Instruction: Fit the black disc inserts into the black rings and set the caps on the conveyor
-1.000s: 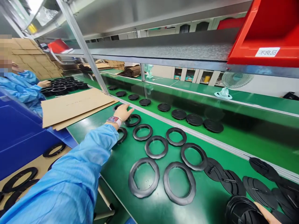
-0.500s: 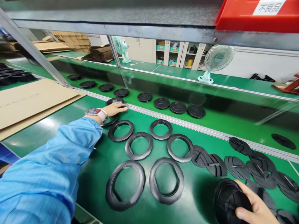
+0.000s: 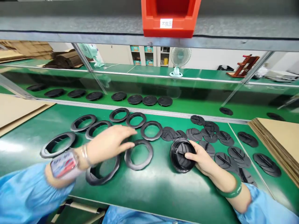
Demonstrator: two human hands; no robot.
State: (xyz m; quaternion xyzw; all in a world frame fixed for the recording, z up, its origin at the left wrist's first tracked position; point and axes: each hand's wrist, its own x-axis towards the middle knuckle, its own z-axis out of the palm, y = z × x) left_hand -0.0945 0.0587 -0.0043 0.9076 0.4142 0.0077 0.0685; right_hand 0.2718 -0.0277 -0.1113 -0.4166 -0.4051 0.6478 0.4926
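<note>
My left hand (image 3: 109, 143), with a watch on the wrist, hovers open over the black rings, fingers stretched toward the ring (image 3: 138, 154) near the middle of the green bench; another ring (image 3: 102, 171) lies partly under my wrist. My right hand (image 3: 202, 158) grips a stack of black round discs (image 3: 182, 155) tilted on edge on the bench. Several more black rings (image 3: 151, 130) lie in a loose group behind my left hand. Flat black discs (image 3: 224, 159) are spread overlapping to the right of the stack.
A row of black round covers (image 3: 135, 99) sits on the conveyor beyond a metal rail. Cardboard sheets lie at the far left (image 3: 16, 110) and a stack at the right (image 3: 280, 137). A red bin (image 3: 169, 18) hangs on the shelf overhead. Small fans (image 3: 179, 60) stand behind.
My left hand has pulled back from the far rail and now hovers over the near rings. The view swung right, and my right hand has tilted the disc stack up beside the rings.
</note>
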